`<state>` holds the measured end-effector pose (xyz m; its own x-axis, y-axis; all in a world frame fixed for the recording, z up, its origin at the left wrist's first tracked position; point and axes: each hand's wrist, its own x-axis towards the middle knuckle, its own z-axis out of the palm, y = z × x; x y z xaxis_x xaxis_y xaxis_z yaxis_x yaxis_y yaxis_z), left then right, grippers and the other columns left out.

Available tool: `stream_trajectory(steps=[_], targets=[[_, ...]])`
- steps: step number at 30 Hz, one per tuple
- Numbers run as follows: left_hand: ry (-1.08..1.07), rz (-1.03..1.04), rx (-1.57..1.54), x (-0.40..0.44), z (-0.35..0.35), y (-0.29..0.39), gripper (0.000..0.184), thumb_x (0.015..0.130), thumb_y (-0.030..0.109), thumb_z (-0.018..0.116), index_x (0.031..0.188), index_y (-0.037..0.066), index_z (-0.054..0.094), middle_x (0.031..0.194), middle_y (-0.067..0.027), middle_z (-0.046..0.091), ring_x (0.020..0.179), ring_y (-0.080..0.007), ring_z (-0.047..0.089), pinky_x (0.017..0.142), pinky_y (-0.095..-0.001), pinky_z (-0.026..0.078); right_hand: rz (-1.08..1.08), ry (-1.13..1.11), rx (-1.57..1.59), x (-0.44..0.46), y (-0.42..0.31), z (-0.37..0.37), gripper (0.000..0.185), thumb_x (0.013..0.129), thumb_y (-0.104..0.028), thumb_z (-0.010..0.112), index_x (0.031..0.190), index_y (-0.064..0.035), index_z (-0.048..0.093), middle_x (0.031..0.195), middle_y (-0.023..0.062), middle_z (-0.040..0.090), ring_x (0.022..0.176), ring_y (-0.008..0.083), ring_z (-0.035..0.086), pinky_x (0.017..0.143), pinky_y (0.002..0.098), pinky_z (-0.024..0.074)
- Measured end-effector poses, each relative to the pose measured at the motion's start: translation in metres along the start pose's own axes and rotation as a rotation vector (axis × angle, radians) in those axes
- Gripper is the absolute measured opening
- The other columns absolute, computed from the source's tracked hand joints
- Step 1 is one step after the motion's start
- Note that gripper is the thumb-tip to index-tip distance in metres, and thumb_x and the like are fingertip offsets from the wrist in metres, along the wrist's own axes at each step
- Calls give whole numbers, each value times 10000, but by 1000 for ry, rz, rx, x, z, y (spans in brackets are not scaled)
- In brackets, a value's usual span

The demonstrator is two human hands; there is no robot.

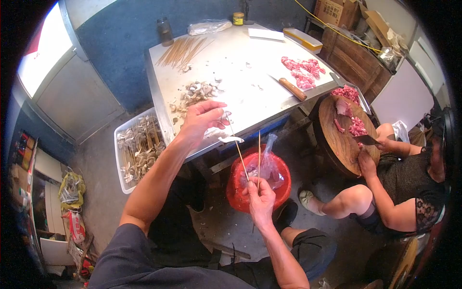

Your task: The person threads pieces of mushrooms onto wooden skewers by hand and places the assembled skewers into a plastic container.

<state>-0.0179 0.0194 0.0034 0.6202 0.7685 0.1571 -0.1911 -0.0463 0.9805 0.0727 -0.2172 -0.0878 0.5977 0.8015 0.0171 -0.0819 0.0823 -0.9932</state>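
Note:
My right hand (261, 204) is closed round two thin bamboo skewers (259, 156), which point upward and spread slightly apart. A pale mushroom slice (231, 139) is threaded on the left one. My left hand (202, 119) pinches a greyish mushroom piece (224, 114) at that skewer's upper end, over the table edge. Just beyond my left hand, a heap of cut mushrooms (198, 91) lies on the white table (236, 72). Beneath my right hand stands a red bucket (284, 185) with a clear plastic bag (270, 166) in it.
Loose skewers (185, 52) lie at the table's back left; red meat pieces (303, 71) and a wooden-handled knife (292, 89) are at its right. A white tray (130, 188) holds skewered mushrooms on the floor. Another person's hand (369, 164) is at a round chopping block (332, 130) with meat and a cleaver.

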Motion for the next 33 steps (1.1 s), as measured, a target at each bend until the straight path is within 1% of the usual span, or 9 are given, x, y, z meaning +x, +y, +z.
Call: stream_trajectory(steps=[2, 12, 14, 15, 17, 22, 26, 30, 33], targets=[[16, -108, -243, -4, 4, 8, 209, 885, 63, 619, 1067, -38, 633, 950, -147, 667, 782, -226, 678, 668, -320, 561, -30, 6, -11, 0, 3, 0, 125, 971, -111, 550, 1039, -24, 607, 715, -26, 592, 553, 7, 427, 498, 169, 326], [91, -89, -240, -3, 1, 1, 83, 889, 74, 636, 918, 19, 582, 888, -133, 658, 753, -257, 686, 647, -350, 575, -41, -22, -55, -1, -4, 0, 143, 963, -105, 558, 1053, -10, 617, 741, -16, 599, 644, 30, 500, 567, 179, 380], [118, -88, -287, -5, 3, 3, 68, 886, 63, 636, 875, 24, 581, 850, -124, 650, 725, -243, 675, 648, -339, 566, -58, -3, -58, -1, -6, 0, 123, 948, -74, 562, 1015, -4, 638, 706, -4, 605, 666, 61, 556, 623, 230, 461], [122, -84, -288, -5, 3, 2, 68, 886, 63, 636, 875, 24, 581, 850, -124, 650, 725, -243, 675, 648, -339, 566, -60, -8, -59, -1, -4, 0, 123, 948, -74, 562, 1015, -4, 638, 706, -4, 605, 666, 61, 556, 623, 230, 461], [103, -64, -300, -4, 2, 0, 75, 878, 56, 641, 869, 21, 575, 822, -122, 642, 722, -241, 675, 644, -338, 563, -65, -16, -56, 0, 2, 0, 143, 962, -91, 553, 1062, -14, 622, 744, -19, 600, 643, 24, 505, 563, 170, 381], [98, -62, -231, -6, 3, -1, 91, 851, 44, 655, 857, -6, 580, 789, -120, 641, 702, -223, 672, 635, -318, 555, -31, -22, -28, 0, 1, -2, 142, 962, -90, 556, 1061, -14, 625, 745, -19, 599, 655, 28, 519, 577, 174, 400], [10, -38, -127, -10, 5, -11, 49, 844, 21, 663, 849, 10, 615, 775, -97, 658, 680, -169, 657, 627, -298, 553, -36, 11, -27, -2, 4, -2, 142, 963, -86, 558, 1061, -14, 631, 744, -17, 599, 661, 30, 526, 583, 173, 406], [-212, -119, 1, -22, 20, -15, 70, 822, 62, 709, 810, 22, 653, 833, -78, 693, 711, -99, 616, 651, -238, 498, -18, 31, -46, -2, -1, -4, 146, 962, -89, 564, 1064, -13, 636, 740, -22, 592, 652, 29, 515, 579, 174, 401], [-356, -129, 100, -26, 25, -9, 83, 841, 88, 698, 888, 22, 681, 844, -40, 685, 752, -72, 582, 701, -225, 478, -69, 85, -66, 0, -7, -5, 140, 951, -71, 572, 1040, 5, 650, 733, -20, 598, 652, 48, 541, 593, 204, 453]])
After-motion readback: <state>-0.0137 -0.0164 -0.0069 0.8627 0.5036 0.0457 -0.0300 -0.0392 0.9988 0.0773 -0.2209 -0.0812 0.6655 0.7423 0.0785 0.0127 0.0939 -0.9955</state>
